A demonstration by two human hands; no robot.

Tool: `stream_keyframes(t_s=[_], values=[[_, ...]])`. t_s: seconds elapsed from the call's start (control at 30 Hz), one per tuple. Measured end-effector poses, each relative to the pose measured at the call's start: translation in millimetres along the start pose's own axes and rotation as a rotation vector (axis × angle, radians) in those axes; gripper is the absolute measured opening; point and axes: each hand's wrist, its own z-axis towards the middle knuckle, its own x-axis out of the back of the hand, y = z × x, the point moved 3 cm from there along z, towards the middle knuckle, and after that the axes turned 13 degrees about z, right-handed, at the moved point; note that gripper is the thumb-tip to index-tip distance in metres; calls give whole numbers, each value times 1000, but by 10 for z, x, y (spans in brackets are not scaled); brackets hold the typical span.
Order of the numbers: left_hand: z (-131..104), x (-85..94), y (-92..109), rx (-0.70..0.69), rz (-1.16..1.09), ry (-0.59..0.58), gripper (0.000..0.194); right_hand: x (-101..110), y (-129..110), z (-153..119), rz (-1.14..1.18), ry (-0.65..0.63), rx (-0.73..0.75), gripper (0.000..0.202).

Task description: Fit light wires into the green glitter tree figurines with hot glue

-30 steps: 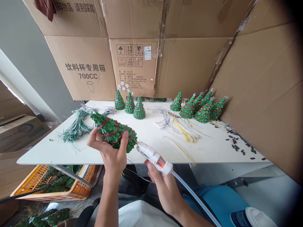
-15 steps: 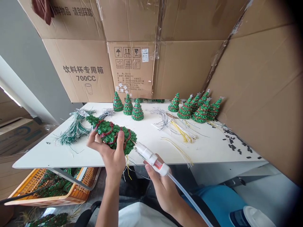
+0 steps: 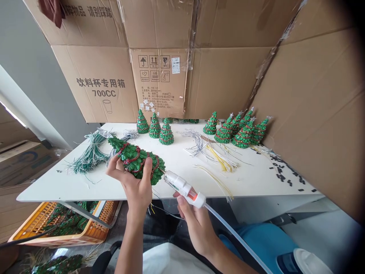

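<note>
Tilted on its side, a green miniature Christmas tree (image 3: 139, 160) with red garland is gripped by my left hand (image 3: 134, 186), thumb across its near side. Its base faces right. My right hand (image 3: 196, 224) is closed round a white glue gun (image 3: 182, 188) with a long clear glue stick (image 3: 236, 236) sticking out of its back. The gun's nozzle is at the tree's base; whether it touches, I cannot tell. Thin yellow and dark wires hang below the base.
Small finished-looking trees (image 3: 166, 133) stand along the back of the white table (image 3: 176, 163), more at the right (image 3: 243, 133). Bundles of green-white wires (image 3: 91, 156) and yellow-white wires (image 3: 222, 160) lie there, with black bits (image 3: 281, 177). An orange crate (image 3: 99, 228) is below left. Cardboard walls (image 3: 228, 80) rise behind.
Both hands, the tree and the glue gun have shifted very slightly to the right. The grip on each is the same, and the nozzle stays by the tree's base.
</note>
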Motion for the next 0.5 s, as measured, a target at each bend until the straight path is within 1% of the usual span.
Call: stream_keyframes(t_s=[0.07, 0.13, 0.23, 0.37, 0.43, 0.5], values=[[-8, -6, -6, 99, -47, 3, 75, -1, -20, 1, 12, -32, -29, 39], [-19, -20, -44, 254, -136, 3, 81, -3, -56, -2, -3, -62, -26, 34], [-25, -48, -132, 461, -270, 0, 84, 17, -82, -9, -58, -40, -1, 31], [3, -52, -228, 660, -371, -24, 73, 114, -8, 59, -84, 51, 9, 35], [20, -39, -216, 738, -431, -53, 63, 192, 59, 149, -87, 81, 2, 38], [34, -20, -152, 790, -488, -79, 53, 279, 131, 258, -98, 99, -5, 41]])
